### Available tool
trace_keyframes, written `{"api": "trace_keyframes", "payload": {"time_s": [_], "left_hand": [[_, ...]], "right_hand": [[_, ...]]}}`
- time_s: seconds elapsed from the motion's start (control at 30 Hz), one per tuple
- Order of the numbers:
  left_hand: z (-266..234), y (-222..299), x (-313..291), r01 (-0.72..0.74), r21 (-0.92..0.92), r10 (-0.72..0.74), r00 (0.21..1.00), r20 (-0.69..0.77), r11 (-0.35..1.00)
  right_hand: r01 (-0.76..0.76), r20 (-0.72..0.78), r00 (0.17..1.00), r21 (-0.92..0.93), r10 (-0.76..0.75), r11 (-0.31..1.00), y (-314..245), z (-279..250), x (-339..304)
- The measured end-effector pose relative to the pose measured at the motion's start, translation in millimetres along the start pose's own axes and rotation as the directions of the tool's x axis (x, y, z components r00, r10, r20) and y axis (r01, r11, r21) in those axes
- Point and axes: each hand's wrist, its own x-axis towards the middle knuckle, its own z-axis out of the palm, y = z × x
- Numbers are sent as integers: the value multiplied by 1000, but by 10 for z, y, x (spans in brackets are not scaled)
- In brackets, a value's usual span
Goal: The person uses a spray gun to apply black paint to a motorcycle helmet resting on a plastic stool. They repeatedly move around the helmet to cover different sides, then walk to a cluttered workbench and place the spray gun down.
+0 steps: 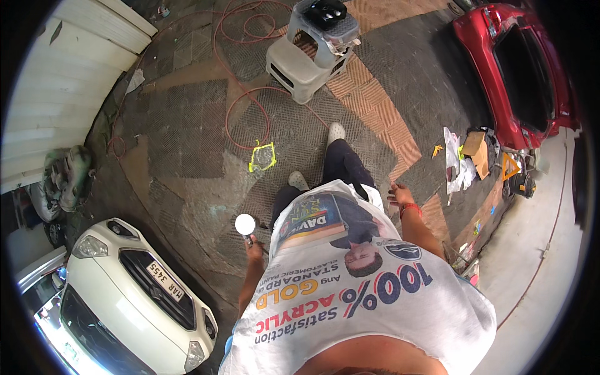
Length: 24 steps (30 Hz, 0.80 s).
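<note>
Standing on dark ribbed floor matting (187, 115), head view: person in a white printed shirt (369, 312), dark trousers (343, 164) and pale shoes (336, 132). Left hand (254, 249) held out to the left of the body, fingers closed round the narrow handle of a white round-headed object (245, 224); the round head sits just beyond the fingers, clear of the shirt. Exact kind of object: cannot tell. Right hand (398, 195) beside the right thigh, fingers loosely spread; red band (410, 207) at the wrist.

Floor ahead: yellow-edged four-sided piece (262, 157) lying flat, near the left shoe. Thin red hose (227, 128) loops past it toward a grey step stool (300, 65), which carries a glossy black item (324, 14) on top. White car (125, 275) at near left, bonnet toward the person. Red car (484, 69) far right; cardboard (477, 152), white sheeting (461, 174) and an orange triangle (510, 166) lie close by it.
</note>
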Motion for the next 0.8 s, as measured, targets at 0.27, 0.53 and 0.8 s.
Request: {"api": "trace_keyframes", "payload": {"time_s": [0.27, 0.53, 0.8], "left_hand": [[584, 465, 211, -6, -120, -6, 995, -100, 993], [1699, 1565, -420, 40, -172, -83, 964, -251, 984], [2655, 1546, -256, 7, 195, 20, 990, -137, 981]], "right_hand": [[121, 102, 987, 14, -122, 993, -1605, 147, 502], [176, 244, 949, 119, -201, 977, -3381, 800, 1624], [276, -14, 949, 514, -314, 812, -4984, 1902, 3415]]}}
